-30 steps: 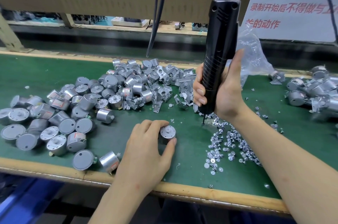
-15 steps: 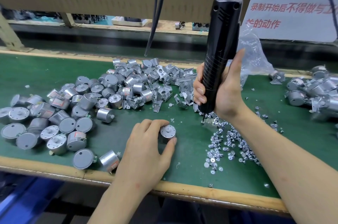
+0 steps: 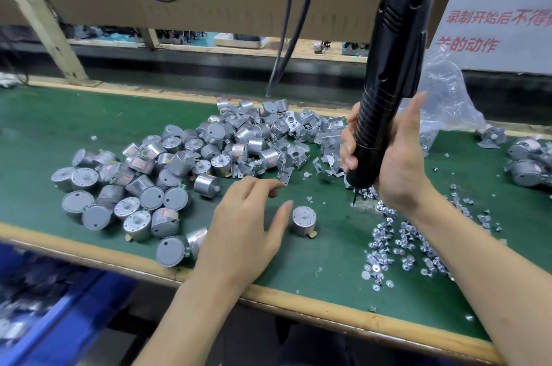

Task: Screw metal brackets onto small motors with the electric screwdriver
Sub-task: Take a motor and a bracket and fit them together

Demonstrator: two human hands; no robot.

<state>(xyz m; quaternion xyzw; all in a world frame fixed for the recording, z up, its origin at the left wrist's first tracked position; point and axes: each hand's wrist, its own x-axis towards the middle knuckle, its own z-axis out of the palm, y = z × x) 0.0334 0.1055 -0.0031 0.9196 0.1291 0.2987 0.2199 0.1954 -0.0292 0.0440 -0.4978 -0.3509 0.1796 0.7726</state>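
Left grip (image 3: 245, 225) hovers low over the table (image 3: 89, 115), fingers apart and loose, holding nothing. Its thumb is just beside a lone motor (image 3: 303, 221) standing shaft-up near the table's near edge. Right grip (image 3: 397, 162) is clamped round the black electric screwdriver (image 3: 385, 82), which is upright with its bit down at the scattered screws (image 3: 403, 243). Motor pile (image 3: 167, 180) to the left; brackets (image 3: 307, 141) toward the far edge.

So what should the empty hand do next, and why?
Probably the left hand should reach for one bracket from the bracket pile. The lone motor stands shaft-up by that hand with no bracket on, the hand is open and holds nothing, and the right hand grips the electric screwdriver, its tip down among the screws.
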